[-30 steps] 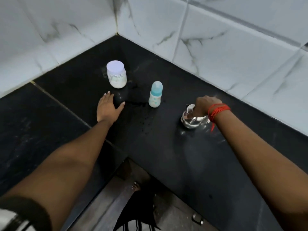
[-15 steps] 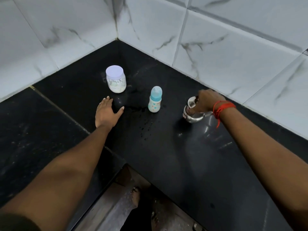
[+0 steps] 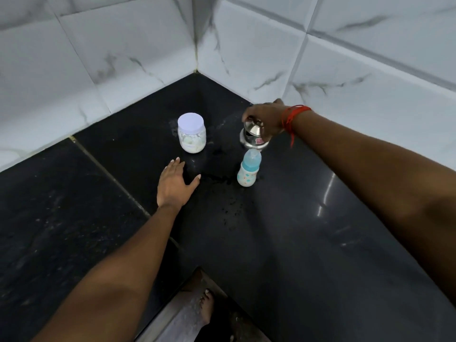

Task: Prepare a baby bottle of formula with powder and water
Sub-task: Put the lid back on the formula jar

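While my right hand (image 3: 265, 119) curls its fingers over the rim of the small polished steel water pot (image 3: 253, 138), I read that vessel as slick and rigid, heavier if filled, so the grip looks best placed at the neck under the flared lip. Just in front of it stands the small white plastic baby bottle with a translucent teal cap (image 3: 249, 169), upright, light, easy to tip; I would take it around its round body. My left hand (image 3: 176, 185) lies flat on the glossy black stone counter (image 3: 308, 230), fingers together, thumb spread, holding nothing. Near it sits the clear jar of white powder with a pale lilac lid (image 3: 191, 135), still capped.
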